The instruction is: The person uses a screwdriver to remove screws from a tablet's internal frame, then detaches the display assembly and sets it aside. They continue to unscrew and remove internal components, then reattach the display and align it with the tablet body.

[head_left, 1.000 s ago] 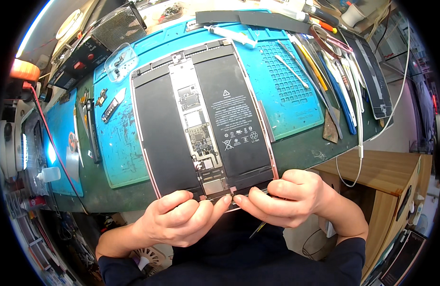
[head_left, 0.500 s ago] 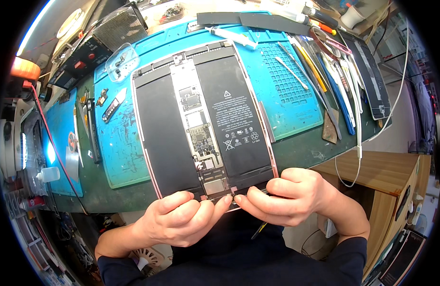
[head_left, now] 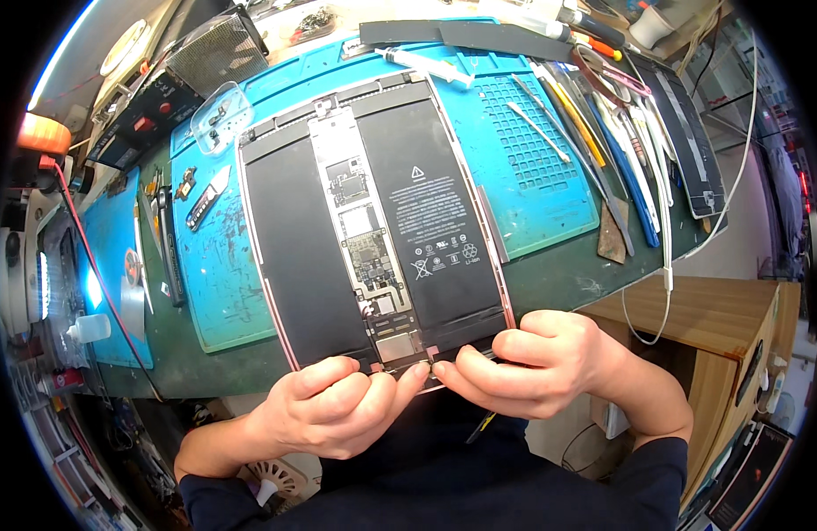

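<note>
An opened tablet (head_left: pixel 448 283), its back half with two black battery packs and a long circuit board (head_left: pixel 366 252) down the middle, lies on the blue mat. Its near end reaches past the front edge of the bench. My left hand (head_left: pixel 351 400) is closed at that near rim, left of centre, index fingertip pressed by the middle. Just to its right, my right hand (head_left: pixel 523 367) is closed too, fingers curled on the same rim. Both sets of fingertips nearly meet at a small dark part there, too small to make out. The undersides of the fingers are hidden.
The blue mat (head_left: pixel 550 221) carries a syringe (head_left: pixel 426 66) and a clear dish (head_left: pixel 222 117) of small parts. Tweezers and brushes (head_left: pixel 629 168) lie right, beside a dark panel (head_left: pixel 687 142). A utility knife (head_left: pixel 169 248) lies left; a wooden cabinet (head_left: pixel 718 310) stands right.
The view has shifted slightly, so tablet and mat sit a little further left in the picture. Both hands keep practically the same grip at the near rim.
</note>
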{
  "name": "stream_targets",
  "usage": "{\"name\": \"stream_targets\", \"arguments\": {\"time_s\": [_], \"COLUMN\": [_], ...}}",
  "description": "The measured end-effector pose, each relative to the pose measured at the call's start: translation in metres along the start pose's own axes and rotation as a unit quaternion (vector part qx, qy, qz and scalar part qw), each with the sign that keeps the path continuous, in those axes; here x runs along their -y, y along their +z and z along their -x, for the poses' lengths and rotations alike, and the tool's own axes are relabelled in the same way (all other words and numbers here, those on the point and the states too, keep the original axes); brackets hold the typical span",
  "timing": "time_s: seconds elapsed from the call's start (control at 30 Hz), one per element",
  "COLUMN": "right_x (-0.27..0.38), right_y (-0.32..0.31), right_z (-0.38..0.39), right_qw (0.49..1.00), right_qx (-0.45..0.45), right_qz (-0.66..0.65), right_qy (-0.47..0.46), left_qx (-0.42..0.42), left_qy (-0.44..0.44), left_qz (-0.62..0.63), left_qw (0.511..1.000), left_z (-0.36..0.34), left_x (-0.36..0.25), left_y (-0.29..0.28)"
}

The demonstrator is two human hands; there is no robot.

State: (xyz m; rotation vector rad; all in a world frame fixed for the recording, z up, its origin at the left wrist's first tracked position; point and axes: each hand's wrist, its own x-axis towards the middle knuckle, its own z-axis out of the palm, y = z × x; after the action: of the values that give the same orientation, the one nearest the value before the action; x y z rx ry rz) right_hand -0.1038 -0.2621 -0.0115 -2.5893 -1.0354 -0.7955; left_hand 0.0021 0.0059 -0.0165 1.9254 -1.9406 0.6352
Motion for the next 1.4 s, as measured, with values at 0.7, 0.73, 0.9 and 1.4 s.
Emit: {"name": "stream_targets", "arguments": {"time_s": [0.7, 0.73, 0.9, 1.4], "right_x": [0.0013, 0.0013, 0.0011, 0.0001], "right_y": [-0.0005, -0.0009, -0.0014, -0.0030], "right_z": [-0.0008, -0.0011, -0.0011, -0.0027], "right_qw": [1.000, 1.000, 1.000, 1.000], "right_qx": [0.004, 0.006, 0.003, 0.012], "right_qz": [0.003, 0.002, 0.012, 0.001], "right_qy": [0.000, 0.001, -0.003, -0.004], "left_qx": [0.011, 0.011, 0.018, 0.015], "left_qy": [0.014, 0.015, 0.029, -0.006], "left_qz": [-0.026, -0.028, -0.039, 0.024], "left_qw": [1.000, 0.999, 0.999, 1.000], "left_z": [-0.0011, -0.0012, -0.0026, -0.0073], "left_x": [0.0005, 0.0006, 0.0013, 0.0017], "left_y": [-0.0031, -0.0033, -0.0045, -0.0077]}}
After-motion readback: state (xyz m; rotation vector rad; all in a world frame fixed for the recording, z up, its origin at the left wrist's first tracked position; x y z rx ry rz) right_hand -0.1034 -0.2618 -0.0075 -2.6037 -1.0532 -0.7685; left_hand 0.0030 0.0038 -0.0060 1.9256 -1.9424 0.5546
